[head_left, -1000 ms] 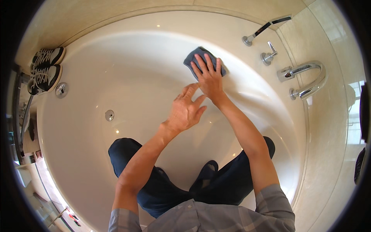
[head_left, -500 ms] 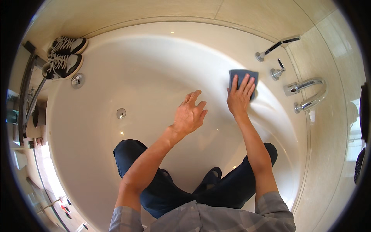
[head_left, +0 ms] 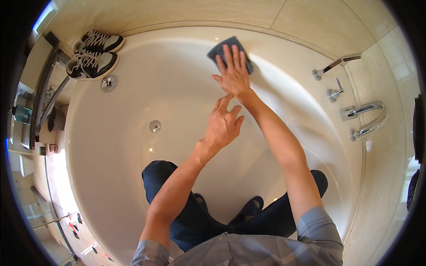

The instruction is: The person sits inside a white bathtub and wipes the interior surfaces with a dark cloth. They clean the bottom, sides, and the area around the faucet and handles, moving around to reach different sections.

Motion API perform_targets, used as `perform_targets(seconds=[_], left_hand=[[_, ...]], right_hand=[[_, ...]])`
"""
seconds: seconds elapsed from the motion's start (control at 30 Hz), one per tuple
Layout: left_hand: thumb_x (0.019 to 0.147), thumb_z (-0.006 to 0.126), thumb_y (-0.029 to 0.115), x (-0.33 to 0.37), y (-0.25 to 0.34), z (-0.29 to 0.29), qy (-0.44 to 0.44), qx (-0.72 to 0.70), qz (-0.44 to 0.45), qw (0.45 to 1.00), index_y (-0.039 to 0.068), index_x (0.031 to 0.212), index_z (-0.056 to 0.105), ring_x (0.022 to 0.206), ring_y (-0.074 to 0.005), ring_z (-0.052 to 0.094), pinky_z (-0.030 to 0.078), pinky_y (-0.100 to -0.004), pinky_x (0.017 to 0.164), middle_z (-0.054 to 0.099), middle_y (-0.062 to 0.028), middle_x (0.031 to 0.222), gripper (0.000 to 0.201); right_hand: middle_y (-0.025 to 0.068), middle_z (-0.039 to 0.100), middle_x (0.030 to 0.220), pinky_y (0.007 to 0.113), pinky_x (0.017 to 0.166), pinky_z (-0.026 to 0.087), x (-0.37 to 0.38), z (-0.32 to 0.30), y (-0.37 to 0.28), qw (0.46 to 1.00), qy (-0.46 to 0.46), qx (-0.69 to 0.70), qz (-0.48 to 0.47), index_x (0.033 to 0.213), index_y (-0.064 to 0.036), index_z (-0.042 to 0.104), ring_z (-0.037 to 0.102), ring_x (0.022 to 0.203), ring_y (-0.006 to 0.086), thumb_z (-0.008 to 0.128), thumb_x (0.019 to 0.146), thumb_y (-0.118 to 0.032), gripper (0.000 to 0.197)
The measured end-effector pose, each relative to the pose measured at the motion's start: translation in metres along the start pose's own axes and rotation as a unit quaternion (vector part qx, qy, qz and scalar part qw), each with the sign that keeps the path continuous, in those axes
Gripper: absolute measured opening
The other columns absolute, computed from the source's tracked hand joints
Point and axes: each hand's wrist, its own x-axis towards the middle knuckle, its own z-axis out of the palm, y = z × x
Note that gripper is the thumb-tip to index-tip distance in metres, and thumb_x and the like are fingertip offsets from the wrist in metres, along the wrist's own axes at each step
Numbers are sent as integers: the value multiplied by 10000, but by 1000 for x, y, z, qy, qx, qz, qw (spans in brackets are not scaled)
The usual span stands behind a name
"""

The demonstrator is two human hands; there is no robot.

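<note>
A round white tub [head_left: 111, 146] fills most of the view, its wall curving up to a beige tiled ledge [head_left: 186, 15] at the top and right. The person kneels inside it, dark trousers [head_left: 195, 221] and grey sleeves at the lower edge, both forearms reaching up the wall.

The right hand [head_left: 234, 75] lies flat with fingers spread on a dark blue cloth [head_left: 222, 48], pressing it against the upper wall just under the rim; it is not curled round it, only laid on top. The cloth shows above and to both sides of the fingers. The left hand [head_left: 223, 125] rests open on the wall just below the right wrist, holding nothing, its fingertips close to the right hand's heel.

On the ledge at upper left stands a pair of black and white shoes [head_left: 93, 55], side by side. At right, a chrome spout [head_left: 366, 119] arches over the rim, with a hand shower [head_left: 335, 65] and a lever [head_left: 335, 92] above it. A round overflow cap [head_left: 108, 83] sits on the wall below the shoes, and a small drain [head_left: 155, 126] lies on the floor, well left of the left hand
</note>
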Motion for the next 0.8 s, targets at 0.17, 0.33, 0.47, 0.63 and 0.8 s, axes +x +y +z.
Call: perform_targets(seconds=[0.17,0.33,0.47,0.63,0.8], left_hand=[[844,769,90,11,-7,-10,26,-19,-44,999,-4,1079,720,1207,-386,588,518,-471,978,591,-194,1355,258],[857,760,95,9,-16,3,16,-12,-48,999,-7,1076,722,1227,-387,582,516,-475,976,594,-188,1363,245],[865,756,107,7,-21,-2,23,-10,-75,997,-6,1080,720,1236,-387,580,522,-475,971,590,-188,1374,246],[879,751,130,14,-9,2,-15,-18,-88,996,7,1087,720,1236,-387,582,529,-471,968,586,-187,1379,244],[870,759,131,12,-15,3,-26,-32,-94,995,19,1088,724,1227,-391,585,526,-473,968,589,-189,1374,248]], right_hand=[[42,305,1664,486,1263,155,38,26,-34,991,9,-61,-121,1394,-149,623,243,1537,306,576,972,-216,430],[14,345,1645,453,1236,234,28,47,-17,987,38,-47,-151,1388,-152,620,294,1512,250,565,934,-162,457],[21,437,1584,446,1176,331,-33,23,17,993,40,-60,-91,1361,-171,636,414,1440,260,578,895,-146,470],[-4,503,1536,494,1122,370,-160,-11,75,985,35,-153,73,1388,-248,629,496,1347,296,643,896,-40,534],[9,517,1523,527,1119,352,-146,-1,60,989,29,-115,89,1374,-251,640,502,1338,302,637,879,-26,544]])
